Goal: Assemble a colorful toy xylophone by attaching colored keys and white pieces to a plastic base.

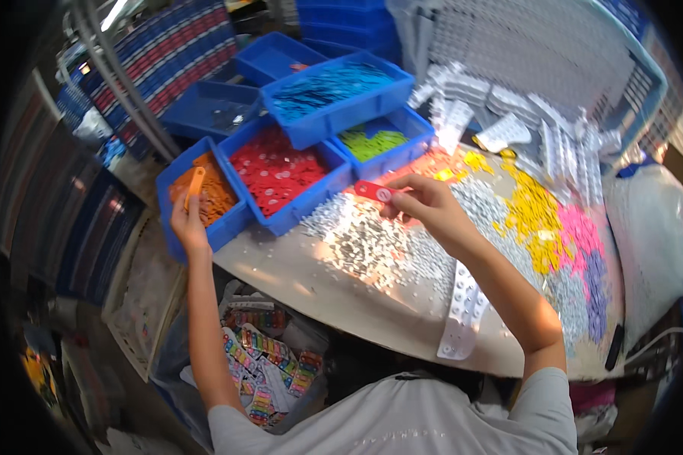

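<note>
My left hand (189, 219) is over the blue bin of orange bars (237, 221) at the left, fingers closed on an orange toy xylophone bar (196, 180) that points up. Above the table's middle my right hand (426, 203) pinches a red toy xylophone bar (367, 189), held out to the left. Beside the left hand stands a blue bin of red bars (281, 226). On the table below my right forearm lies a white base (458, 334) with rows of round holes or studs.
Farther back are bins of blue bars (334, 87) and green bars (372, 142). Small silvery parts (372, 246) and yellow (535, 220), pink (580, 231) and purple bars (597, 292) lie in heaps. White bases (501, 133) pile up behind. Coloured toy xylophones (262, 349) fill a container below the table edge.
</note>
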`<state>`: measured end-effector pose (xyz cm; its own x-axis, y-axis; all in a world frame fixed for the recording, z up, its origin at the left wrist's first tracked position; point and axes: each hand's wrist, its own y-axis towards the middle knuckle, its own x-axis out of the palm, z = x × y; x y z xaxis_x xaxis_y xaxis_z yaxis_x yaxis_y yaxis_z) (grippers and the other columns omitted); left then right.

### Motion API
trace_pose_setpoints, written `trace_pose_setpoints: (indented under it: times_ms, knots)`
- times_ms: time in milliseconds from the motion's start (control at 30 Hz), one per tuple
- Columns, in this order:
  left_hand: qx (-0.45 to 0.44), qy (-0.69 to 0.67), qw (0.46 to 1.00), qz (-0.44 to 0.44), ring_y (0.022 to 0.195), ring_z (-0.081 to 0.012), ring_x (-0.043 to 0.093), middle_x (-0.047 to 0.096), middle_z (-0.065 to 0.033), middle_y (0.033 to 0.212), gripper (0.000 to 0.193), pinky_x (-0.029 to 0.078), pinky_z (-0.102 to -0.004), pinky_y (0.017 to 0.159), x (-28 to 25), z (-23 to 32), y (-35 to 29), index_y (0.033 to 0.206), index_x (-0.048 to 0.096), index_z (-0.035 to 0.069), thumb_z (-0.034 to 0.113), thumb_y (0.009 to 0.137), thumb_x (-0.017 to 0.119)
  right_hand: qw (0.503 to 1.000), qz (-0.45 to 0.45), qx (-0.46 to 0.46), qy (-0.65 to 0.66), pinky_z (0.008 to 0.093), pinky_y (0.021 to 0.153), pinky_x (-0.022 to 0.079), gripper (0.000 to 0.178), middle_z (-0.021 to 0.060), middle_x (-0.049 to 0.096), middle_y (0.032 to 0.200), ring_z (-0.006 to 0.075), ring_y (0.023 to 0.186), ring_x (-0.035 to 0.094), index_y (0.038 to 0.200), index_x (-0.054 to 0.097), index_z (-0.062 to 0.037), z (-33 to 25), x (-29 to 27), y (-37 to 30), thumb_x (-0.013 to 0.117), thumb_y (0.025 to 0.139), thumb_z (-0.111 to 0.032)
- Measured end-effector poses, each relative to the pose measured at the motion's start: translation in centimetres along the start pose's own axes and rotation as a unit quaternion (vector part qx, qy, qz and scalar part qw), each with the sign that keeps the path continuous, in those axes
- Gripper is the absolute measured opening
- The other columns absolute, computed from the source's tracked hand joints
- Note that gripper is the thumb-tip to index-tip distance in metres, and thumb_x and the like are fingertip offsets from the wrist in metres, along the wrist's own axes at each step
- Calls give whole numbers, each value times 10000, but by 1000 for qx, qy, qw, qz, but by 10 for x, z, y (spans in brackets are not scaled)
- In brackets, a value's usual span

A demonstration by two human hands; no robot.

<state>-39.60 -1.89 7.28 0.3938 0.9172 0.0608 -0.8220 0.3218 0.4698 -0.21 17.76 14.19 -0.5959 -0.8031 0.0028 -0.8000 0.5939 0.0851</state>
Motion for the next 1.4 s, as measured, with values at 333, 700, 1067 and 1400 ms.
trace_pose_setpoints:
  times_ms: [333, 700, 1067, 1400]
  knots:
    - [-374, -230, 782, -443, 760, -134, 658, 726, -133, 963, 275, 505, -236, 616, 168, 87, -224, 1228, 639, -36, 112, 1004, 580, 952, 283, 26, 114, 242, 708, 457, 126, 56, 700, 874, 84, 776, 611, 1012, 577, -43, 34, -46, -202, 643, 986, -147]
    - [-356, -196, 771, -490, 758, -137, 621, 683, -108, 949, 289, 511, -246, 616, 199, 90, -283, 1223, 669, -38, -2, 947, 590, 844, 531, 38, 58, 268, 687, 534, 98, 75, 669, 932, 148, 850, 673, 1067, 527, -13, 65, -61, -287, 531, 1032, -104]
    - [-360, -188, 773, -488, 894, -134, 601, 634, -89, 1168, 309, 507, -269, 682, 183, 92, -291, 1258, 648, -32, 41, 960, 615, 877, 471, 91, -34, 201, 563, 423, 197, 81, 697, 948, 62, 636, 528, 1211, 486, -53, 78, -55, -250, 546, 1042, -135]
    - [-456, -228, 757, -409, 648, -88, 540, 601, -20, 790, 108, 451, -228, 571, 172, 83, -282, 1005, 624, 22, 59, 931, 694, 872, 330, 9, -360, 413, 816, 437, 56, 119, 594, 968, 294, 923, 558, 955, 606, -51, 76, -76, -189, 633, 943, -99]
